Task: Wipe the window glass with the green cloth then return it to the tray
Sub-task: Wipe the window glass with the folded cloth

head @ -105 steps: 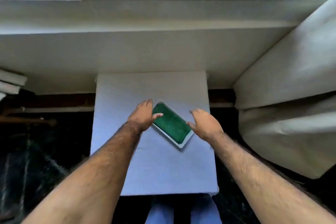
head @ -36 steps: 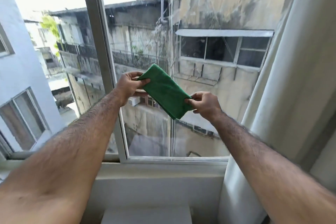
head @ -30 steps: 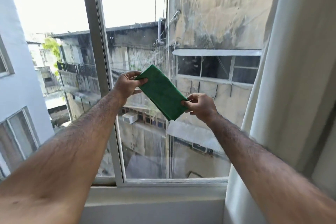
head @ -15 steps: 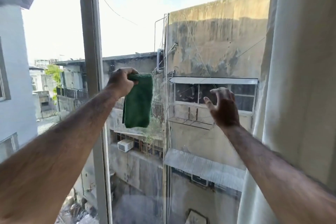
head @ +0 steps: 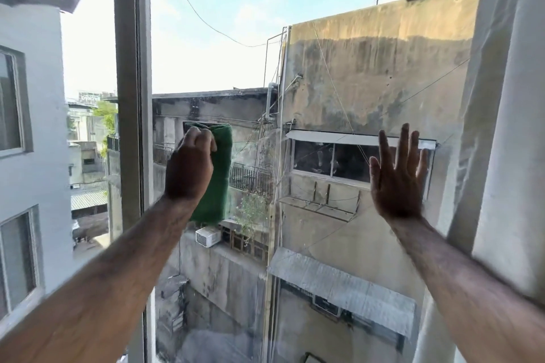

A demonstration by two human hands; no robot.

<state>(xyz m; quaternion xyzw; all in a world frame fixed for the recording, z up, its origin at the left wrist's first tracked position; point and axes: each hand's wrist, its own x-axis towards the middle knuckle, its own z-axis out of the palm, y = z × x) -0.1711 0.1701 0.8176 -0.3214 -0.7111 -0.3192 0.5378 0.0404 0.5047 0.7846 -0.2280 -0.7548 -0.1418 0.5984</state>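
My left hand (head: pixel 190 168) is closed around the top of the folded green cloth (head: pixel 218 186), which hangs down against the window glass (head: pixel 230 53), just right of the vertical frame bar. My right hand (head: pixel 398 177) is raised flat with fingers spread, at or very near the glass on the right side, holding nothing. A faint reflection of the fingers shows in the pane. The tray is out of view below.
A grey vertical window frame bar (head: pixel 131 97) stands left of the cloth. A pale curtain (head: pixel 507 127) hangs along the right edge, close to my right forearm. Buildings and wires show through the glass.
My view has tilted up from the table to the window. My right hand let go of the cloth and spread open toward the pane. My left hand pushed the cloth forward to the glass.
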